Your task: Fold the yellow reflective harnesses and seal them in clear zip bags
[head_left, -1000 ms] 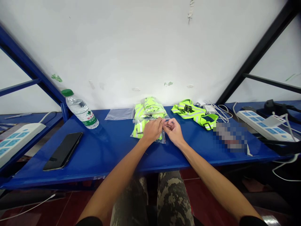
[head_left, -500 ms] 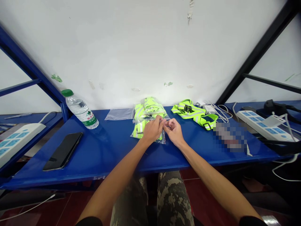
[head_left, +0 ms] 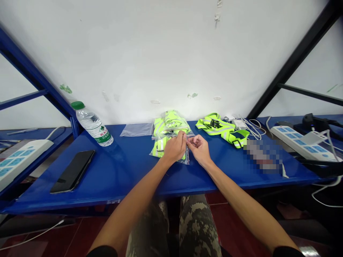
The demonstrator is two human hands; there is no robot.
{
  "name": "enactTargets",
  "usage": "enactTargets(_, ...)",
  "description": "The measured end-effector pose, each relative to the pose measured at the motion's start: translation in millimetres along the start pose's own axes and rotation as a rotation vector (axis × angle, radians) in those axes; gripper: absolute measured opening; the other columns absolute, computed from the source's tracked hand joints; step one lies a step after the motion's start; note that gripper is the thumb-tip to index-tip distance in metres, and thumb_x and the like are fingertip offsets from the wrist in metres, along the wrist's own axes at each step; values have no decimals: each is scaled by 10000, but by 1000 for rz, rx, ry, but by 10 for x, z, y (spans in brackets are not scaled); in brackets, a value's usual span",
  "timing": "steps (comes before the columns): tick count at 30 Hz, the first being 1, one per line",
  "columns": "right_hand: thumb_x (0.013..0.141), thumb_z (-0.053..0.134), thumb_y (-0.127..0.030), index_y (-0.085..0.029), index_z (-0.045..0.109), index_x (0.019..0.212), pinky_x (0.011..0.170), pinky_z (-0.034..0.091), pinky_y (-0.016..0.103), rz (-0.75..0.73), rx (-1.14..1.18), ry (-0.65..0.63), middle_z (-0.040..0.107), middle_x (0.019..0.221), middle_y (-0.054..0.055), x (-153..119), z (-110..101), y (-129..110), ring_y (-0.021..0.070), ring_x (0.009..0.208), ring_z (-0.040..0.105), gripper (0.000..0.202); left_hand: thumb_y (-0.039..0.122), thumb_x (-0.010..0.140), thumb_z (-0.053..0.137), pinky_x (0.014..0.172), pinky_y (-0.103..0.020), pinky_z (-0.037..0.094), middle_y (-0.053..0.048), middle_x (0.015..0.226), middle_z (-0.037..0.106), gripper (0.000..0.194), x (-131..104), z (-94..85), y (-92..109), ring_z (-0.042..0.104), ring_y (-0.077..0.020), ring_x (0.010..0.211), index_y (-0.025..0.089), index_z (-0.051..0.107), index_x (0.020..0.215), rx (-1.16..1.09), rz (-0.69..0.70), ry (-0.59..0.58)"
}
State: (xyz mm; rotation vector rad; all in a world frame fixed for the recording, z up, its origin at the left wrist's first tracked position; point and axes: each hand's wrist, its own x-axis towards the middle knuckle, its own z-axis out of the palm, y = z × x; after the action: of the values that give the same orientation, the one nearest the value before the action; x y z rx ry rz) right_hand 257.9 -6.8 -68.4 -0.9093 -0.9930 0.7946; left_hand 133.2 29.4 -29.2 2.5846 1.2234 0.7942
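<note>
A clear plastic bag [head_left: 160,143] with a folded neon-yellow reflective strap inside lies in front of me on the blue table. My left hand [head_left: 174,147] is closed at the bag's right end, its fingers covering much of the bag. My right hand [head_left: 200,149] pinches at the same end, thumb and forefinger close to the left fingertips. The bag's edge between the fingers is mostly hidden. Just behind, more bagged yellow straps [head_left: 174,120] are piled against the wall. To the right lies an unbagged reflective strap [head_left: 218,127] with black buckles.
A flat clear bag [head_left: 136,129] lies left of the pile. Further left are a water bottle [head_left: 94,125] and a black phone [head_left: 73,171]. White cables [head_left: 254,129] and a blurred-out item [head_left: 262,156] lie at right. Power strips [head_left: 302,143] flank the table [head_left: 128,171].
The fingertips of both hands have shifted slightly at the bag's end, and the left fingers are curled a little more. The bags and the loose strap stay in place.
</note>
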Motion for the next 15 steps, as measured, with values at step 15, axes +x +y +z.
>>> enactTargets(15, 620, 839, -461, -234, 418, 684, 665, 501, 283, 3, 4, 9, 619, 744, -12, 8, 2, -22, 142, 700, 595, 483, 360, 1022, 169, 658, -309, 443, -70, 843, 694, 365, -7, 1, 24, 683, -235, 765, 186, 455, 1167, -33, -2, -18)
